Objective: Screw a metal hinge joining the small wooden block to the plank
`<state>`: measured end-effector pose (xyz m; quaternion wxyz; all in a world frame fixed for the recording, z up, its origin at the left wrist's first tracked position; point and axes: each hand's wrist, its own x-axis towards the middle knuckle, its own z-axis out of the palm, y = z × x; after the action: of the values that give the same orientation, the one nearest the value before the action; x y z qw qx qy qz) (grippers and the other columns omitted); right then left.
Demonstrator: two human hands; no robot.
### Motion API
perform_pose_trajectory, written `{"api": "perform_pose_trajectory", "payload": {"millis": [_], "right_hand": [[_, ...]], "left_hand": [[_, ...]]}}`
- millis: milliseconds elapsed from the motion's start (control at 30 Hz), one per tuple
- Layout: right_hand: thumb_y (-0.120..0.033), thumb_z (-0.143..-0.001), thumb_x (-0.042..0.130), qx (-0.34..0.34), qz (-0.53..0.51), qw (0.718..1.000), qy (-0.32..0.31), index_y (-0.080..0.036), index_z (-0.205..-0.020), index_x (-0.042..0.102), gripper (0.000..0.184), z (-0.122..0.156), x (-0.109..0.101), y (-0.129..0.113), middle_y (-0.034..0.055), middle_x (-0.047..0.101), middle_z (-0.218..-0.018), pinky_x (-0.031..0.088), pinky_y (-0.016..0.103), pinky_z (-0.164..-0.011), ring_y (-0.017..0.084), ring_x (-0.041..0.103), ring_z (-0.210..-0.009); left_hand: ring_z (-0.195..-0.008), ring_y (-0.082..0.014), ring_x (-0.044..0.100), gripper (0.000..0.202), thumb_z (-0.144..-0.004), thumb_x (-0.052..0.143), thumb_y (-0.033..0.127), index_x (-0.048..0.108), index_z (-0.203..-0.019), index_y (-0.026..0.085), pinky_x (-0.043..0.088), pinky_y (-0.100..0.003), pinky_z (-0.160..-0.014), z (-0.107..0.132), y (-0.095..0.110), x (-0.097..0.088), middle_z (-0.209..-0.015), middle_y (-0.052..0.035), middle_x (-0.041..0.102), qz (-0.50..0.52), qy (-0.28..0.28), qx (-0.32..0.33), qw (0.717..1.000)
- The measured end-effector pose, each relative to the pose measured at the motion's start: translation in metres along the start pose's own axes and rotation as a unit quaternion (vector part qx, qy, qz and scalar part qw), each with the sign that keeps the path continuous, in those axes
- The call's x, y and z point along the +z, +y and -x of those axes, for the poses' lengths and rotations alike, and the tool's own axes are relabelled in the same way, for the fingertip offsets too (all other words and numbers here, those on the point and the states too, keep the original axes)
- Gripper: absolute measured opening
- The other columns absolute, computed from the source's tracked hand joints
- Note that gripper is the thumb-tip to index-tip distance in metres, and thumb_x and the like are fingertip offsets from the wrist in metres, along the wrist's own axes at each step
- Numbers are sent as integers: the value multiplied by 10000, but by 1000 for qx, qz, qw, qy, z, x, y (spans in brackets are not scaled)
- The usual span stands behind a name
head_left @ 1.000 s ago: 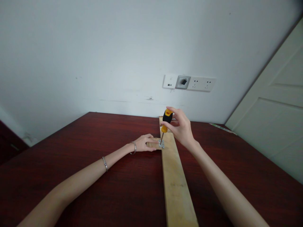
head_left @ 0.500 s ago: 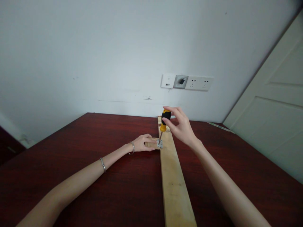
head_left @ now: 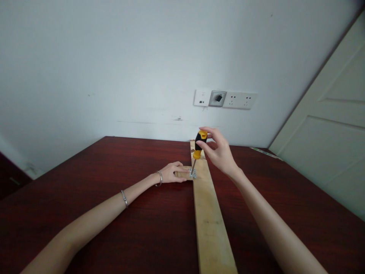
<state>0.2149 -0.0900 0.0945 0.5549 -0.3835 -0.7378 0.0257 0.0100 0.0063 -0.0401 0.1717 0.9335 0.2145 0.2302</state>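
My right hand (head_left: pixel 220 150) is closed around the black and yellow handle of a screwdriver (head_left: pixel 199 142). The shaft slants down to a small metal hinge (head_left: pixel 192 173), where the tip meets it; the screw under the tip is too small to make out. One side of the hinge lies on a long wooden board (head_left: pixel 209 213), the other on a short wooden block (head_left: pixel 181 174) that butts against the board's left edge. My left hand (head_left: pixel 172 173) grips the block, thumb on the near side and fingers over the top and far side, with a fingertip by the hinge.
The dark red tabletop (head_left: pixel 137 160) meets a white wall (head_left: pixel 142 68) at the back. Wall sockets (head_left: pixel 239 100) sit above the board's far end. A thin flat strip (head_left: pixel 265 153) lies at the back right edge, near a pale panelled door (head_left: pixel 333 125).
The screwdriver's handle has tilted slightly to the right, and the fingers of my right hand have shifted round it. My left hand, the block and the board stay in place.
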Motion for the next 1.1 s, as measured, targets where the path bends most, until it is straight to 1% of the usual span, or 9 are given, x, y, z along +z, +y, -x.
{"api": "perform_pose_trajectory", "payload": {"millis": [100, 267, 367, 467, 567, 700, 767, 967, 1100], "right_hand": [[-338, -820, 641, 8, -9, 1000, 6, -278, -1103, 614, 291, 1, -1, -4, 62, 541, -1057, 579, 317, -702, 205, 563, -983], [-262, -881, 543, -13, -58, 998, -14, -287, -1149, 612, 278, 0, -6, -5, 68, 543, -1201, 569, 357, -807, 218, 537, -1131], [-254, -863, 576, -5, -67, 998, -2, -285, -1146, 599, 286, 0, -5, -3, 56, 575, -1164, 569, 353, -807, 204, 560, -1084], [-291, -801, 668, 9, -46, 999, 27, -267, -1052, 602, 261, 0, -2, -4, 46, 564, -1074, 577, 306, -718, 187, 569, -991], [-309, -778, 692, 1, -27, 999, 31, -251, -979, 607, 226, 0, -2, -7, 47, 539, -1043, 572, 304, -712, 188, 562, -978], [-280, -869, 562, 2, -77, 997, -14, -259, -1111, 592, 245, 1, -5, -5, 74, 552, -1204, 552, 362, -834, 214, 542, -1122], [-275, -886, 533, 18, -102, 994, -33, -264, -1162, 575, 280, 2, -5, -1, 70, 581, -1211, 542, 384, -866, 213, 566, -1104], [-343, -793, 674, 22, -68, 997, -1, -267, -1088, 596, 314, 2, 0, 0, 62, 567, -1111, 580, 347, -762, 213, 575, -1019], [-332, -802, 656, 28, -65, 997, -33, -281, -1147, 573, 358, 3, -1, -1, 76, 525, -1192, 582, 353, -759, 231, 556, -1078]], "left_hand": [[-948, -186, 597, 402, -767, 708, 379, 675, -1153, 274, 480, -320, -890, 0, -1, 0, -1071, -47, 571, 5, 2, 5, 1000], [-952, -189, 593, 428, -756, 716, 386, 666, -1167, 275, 480, -323, -890, 0, -1, 1, -1065, -43, 571, -6, -2, 0, 1000], [-953, -192, 591, 436, -751, 721, 386, 665, -1168, 276, 482, -320, -881, -1, 0, 1, -1064, -43, 571, -15, -6, -8, 1000], [-951, -184, 591, 418, -755, 720, 379, 669, -1159, 288, 481, -313, -883, 0, 0, 1, -1070, -37, 573, -11, -5, -9, 1000], [-952, -179, 590, 419, -756, 720, 375, 664, -1165, 300, 478, -309, -888, 0, 0, 1, -1071, -31, 571, -7, -2, -7, 1000], [-963, -183, 588, 424, -762, 715, 382, 659, -1173, 298, 475, -315, -897, 0, 0, 0, -1075, -36, 568, -9, -8, -6, 1000], [-964, -186, 588, 422, -765, 711, 385, 659, -1174, 297, 476, -319, -897, 0, 1, -1, -1077, -38, 568, -10, -11, -8, 1000], [-954, -185, 594, 428, -761, 714, 385, 659, -1177, 299, 477, -315, -893, -1, 0, -1, -1080, -39, 570, -12, -13, -8, 1000], [-960, -188, 595, 424, -759, 717, 390, 662, -1170, 306, 478, -322, -896, -1, 0, 0, -1087, -37, 571, -14, -12, -9, 1000]]}}
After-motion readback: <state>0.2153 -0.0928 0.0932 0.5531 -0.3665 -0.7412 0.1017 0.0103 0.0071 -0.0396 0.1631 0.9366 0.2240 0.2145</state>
